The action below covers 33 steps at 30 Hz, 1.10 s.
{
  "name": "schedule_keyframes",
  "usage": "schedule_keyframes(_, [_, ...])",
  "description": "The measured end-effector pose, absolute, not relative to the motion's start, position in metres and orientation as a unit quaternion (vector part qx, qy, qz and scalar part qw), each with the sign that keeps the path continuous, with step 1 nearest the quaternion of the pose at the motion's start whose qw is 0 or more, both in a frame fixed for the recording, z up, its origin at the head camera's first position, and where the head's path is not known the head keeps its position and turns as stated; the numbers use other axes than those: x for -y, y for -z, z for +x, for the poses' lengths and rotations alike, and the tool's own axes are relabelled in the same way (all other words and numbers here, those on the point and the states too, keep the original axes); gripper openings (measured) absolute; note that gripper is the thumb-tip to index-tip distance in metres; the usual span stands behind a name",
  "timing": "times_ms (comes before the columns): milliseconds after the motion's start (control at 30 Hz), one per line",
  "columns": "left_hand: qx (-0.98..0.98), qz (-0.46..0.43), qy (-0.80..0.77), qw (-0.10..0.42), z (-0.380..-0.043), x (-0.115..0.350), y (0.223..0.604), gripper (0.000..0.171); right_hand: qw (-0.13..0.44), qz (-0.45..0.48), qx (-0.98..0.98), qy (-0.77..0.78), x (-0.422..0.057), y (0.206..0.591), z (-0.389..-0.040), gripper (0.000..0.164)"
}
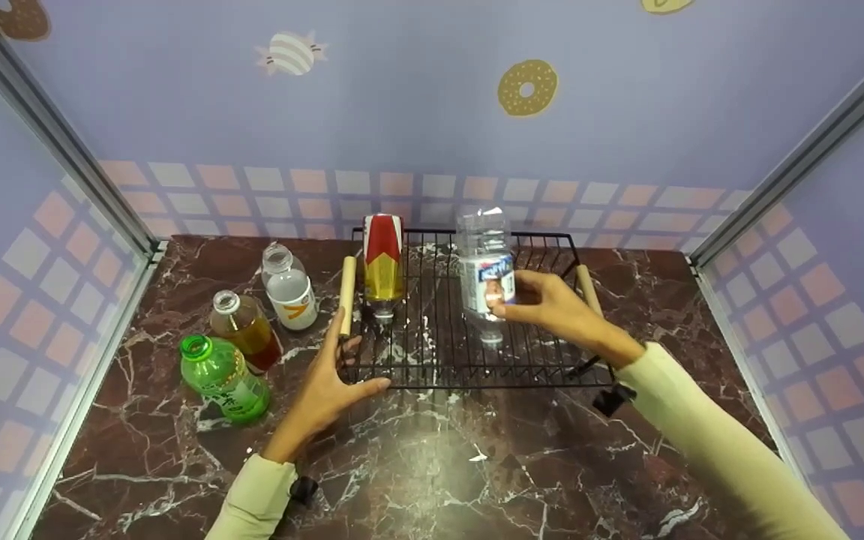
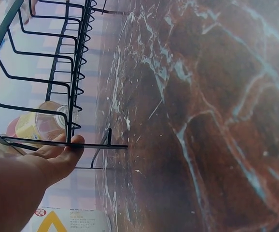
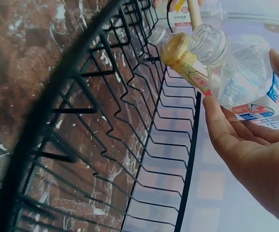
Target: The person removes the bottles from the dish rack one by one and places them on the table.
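Observation:
My right hand [image 1: 548,304] grips a clear plastic bottle [image 1: 484,240] with a blue and white label, held upside down, neck lowest, over the black wire rack [image 1: 439,375]. In the right wrist view the open bottle mouth [image 3: 209,43] points down toward the wires. My left hand [image 1: 327,382] holds the rack's left end beside its wooden handle [image 1: 348,296]; in the left wrist view its fingers [image 2: 72,147] curl under the end wires. An upside-down bottle with a red and yellow label [image 1: 383,259] stands inside the rack at the left.
Left of the rack, three uncapped bottles stand on the dark marbled tabletop [image 1: 432,465]: a clear one with a white label [image 1: 291,292], one with a brown-yellow label [image 1: 252,334] and a green one [image 1: 226,379]. Patterned walls [image 1: 432,112] enclose the back and sides.

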<state>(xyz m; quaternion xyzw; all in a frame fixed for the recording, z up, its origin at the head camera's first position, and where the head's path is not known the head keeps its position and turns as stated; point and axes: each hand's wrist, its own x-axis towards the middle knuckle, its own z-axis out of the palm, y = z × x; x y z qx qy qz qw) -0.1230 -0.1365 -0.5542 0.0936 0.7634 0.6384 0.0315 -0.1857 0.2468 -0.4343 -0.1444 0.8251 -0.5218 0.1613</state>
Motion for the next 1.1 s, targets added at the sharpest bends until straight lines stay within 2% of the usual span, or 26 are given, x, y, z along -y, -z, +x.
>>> schedule_keyframes(567, [-0.769, 0.091, -0.632, 0.025, -0.123, 0.136, 0.554, 0.135, 0.156, -0.167, -0.820, 0.525, -0.270, 0.440, -0.139, 0.065])
schedule_keyframes(800, [-0.771, 0.096, -0.629, 0.026, -0.124, 0.137, 0.555, 0.133, 0.153, -0.182, -0.808, 0.540, -0.274, 0.447, -0.129, 0.058])
schedule_keyframes(1100, [-0.766, 0.097, -0.635, 0.029, -0.123, 0.137, 0.555, 0.133, 0.165, -0.180, -0.806, 0.539, -0.277, 0.458, -0.120, 0.060])
